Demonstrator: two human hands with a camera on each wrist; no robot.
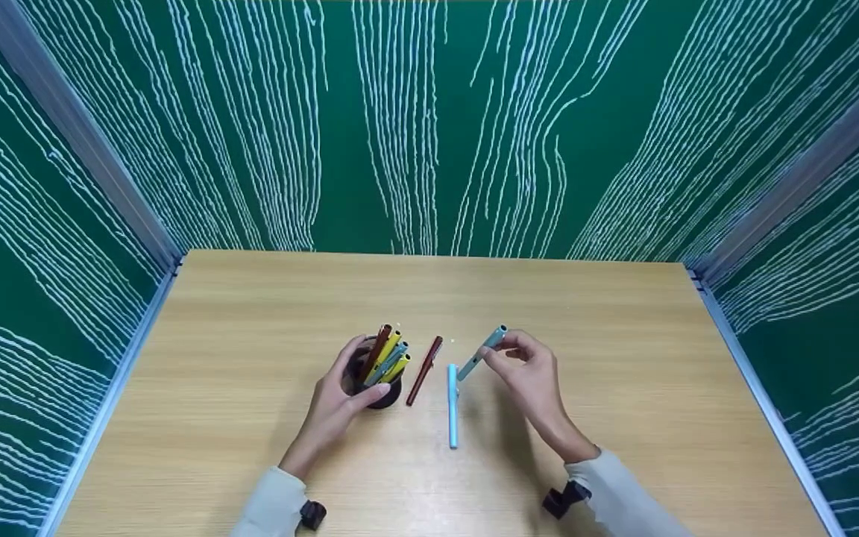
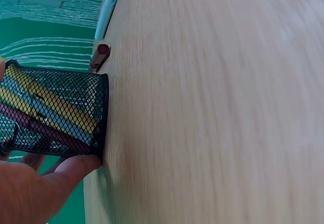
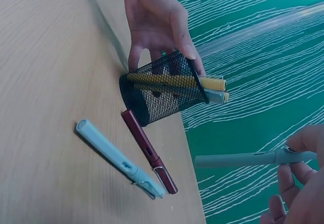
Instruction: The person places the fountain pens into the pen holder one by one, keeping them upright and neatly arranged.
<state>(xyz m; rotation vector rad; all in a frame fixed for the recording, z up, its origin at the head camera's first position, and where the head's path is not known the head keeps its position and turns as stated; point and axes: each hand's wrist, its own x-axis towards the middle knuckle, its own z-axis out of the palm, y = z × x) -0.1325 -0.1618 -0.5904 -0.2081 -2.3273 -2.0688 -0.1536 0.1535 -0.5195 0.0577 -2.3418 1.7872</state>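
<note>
A black mesh cup [image 1: 385, 397] [image 2: 55, 110] [image 3: 164, 89] holds several pens, yellow, teal and dark red; my left hand [image 1: 332, 406] [image 2: 30, 188] [image 3: 157, 13] grips its side. In my right hand [image 1: 534, 384] [image 3: 304, 183] a teal pen [image 1: 483, 353] [image 3: 238, 159] is pinched near one end, held slanted above the table. Between the hands lie a dark red pen [image 1: 424, 371] [image 3: 147, 147], closer to the cup, and a light blue pen [image 1: 452, 406] [image 3: 114, 153], closer to my right hand.
The wooden table [image 1: 250, 298] is bordered by green panels [image 1: 340, 149] with white wavy lines at the back and both sides. Grey metal strips [image 1: 112, 403] run along its side edges.
</note>
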